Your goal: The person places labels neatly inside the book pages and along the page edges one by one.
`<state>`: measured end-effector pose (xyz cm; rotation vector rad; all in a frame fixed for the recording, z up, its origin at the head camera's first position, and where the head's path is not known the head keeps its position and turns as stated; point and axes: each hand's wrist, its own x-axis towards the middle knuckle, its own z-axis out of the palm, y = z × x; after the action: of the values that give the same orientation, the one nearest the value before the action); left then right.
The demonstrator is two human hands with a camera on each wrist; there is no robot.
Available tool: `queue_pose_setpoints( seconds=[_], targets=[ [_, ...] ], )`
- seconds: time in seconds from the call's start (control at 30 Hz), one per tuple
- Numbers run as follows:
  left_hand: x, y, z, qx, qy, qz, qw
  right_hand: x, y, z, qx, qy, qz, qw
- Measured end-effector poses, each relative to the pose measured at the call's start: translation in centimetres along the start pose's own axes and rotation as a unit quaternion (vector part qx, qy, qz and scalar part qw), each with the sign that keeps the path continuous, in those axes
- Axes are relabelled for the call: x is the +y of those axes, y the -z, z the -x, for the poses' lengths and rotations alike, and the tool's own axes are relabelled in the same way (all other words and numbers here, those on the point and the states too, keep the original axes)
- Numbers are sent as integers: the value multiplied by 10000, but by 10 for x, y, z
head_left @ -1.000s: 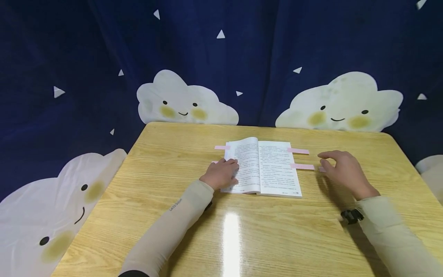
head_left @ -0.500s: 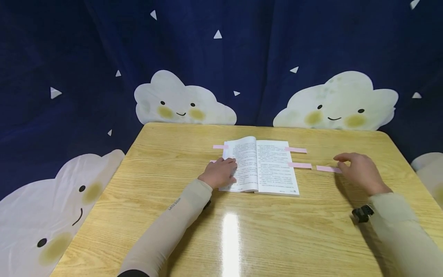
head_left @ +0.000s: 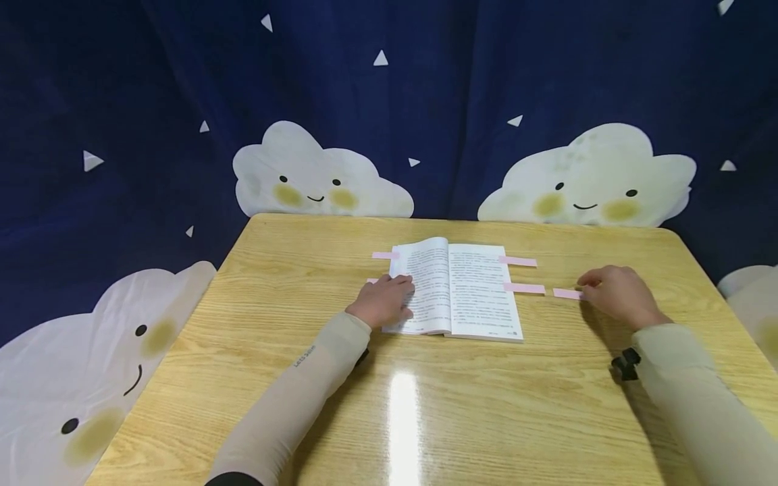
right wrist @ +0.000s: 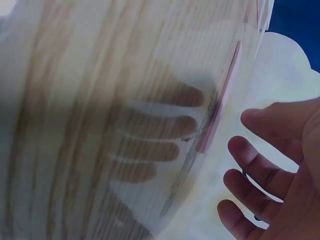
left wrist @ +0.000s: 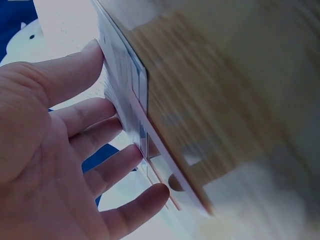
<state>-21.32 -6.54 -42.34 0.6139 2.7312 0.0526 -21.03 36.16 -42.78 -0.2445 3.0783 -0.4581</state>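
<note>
An open book (head_left: 480,290) lies on the wooden table, its left pages bulging up beside the spine. My left hand (head_left: 379,300) rests on the left page with fingers spread; the left wrist view shows the thumb and fingers extended at the book's edge. Pink paper strips stick out on both sides, such as the upper right strip (head_left: 519,261) and the lower right strip (head_left: 525,288). A loose pink strip (head_left: 566,293) lies on the table right of the book. My right hand (head_left: 620,297) hovers at its right end, fingers bent but apart, holding nothing in the right wrist view.
The light wooden table (head_left: 486,405) has a bright glare streak in front of the book. A dark blue curtain (head_left: 450,101) with smiling cloud prints hangs behind it and at the left.
My right hand moved right, off the loose strip, uncovering it, then came back slightly left over its right end. The left hand stays on the page. The head view shifted slightly.
</note>
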Motion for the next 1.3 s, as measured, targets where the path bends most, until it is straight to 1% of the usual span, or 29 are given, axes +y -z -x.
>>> queue_pose_setpoints(
  seconds=[0.1, 0.2, 0.37, 0.57, 0.77, 1.0, 1.3],
  targets=[
    [0, -1, 0, -17, -10, 34, 10000, -1, -3, -2, -25, 134, 231, 9996],
    [0, -2, 0, -20, -35, 49, 10000, -1, -5, -3, -120, 136, 413, 9990],
    [0, -3, 1, -31, -59, 54, 10000, -1, -10, -5, -356, -52, 461, 9983],
    [0, -3, 2, -34, -63, 83, 9999, -2, -12, -7, -568, -340, 294, 9974],
    [-1, -1, 1, -5, -69, 79, 9999, -3, -12, -12, -670, -574, 354, 9955],
    [-1, -1, 1, -12, -64, 26, 10000, -3, -11, -12, -671, -727, 309, 9946],
    [-2, -2, 1, 1, -45, 53, 10000, -6, -13, -11, -442, -759, 285, 9957]
  ],
)
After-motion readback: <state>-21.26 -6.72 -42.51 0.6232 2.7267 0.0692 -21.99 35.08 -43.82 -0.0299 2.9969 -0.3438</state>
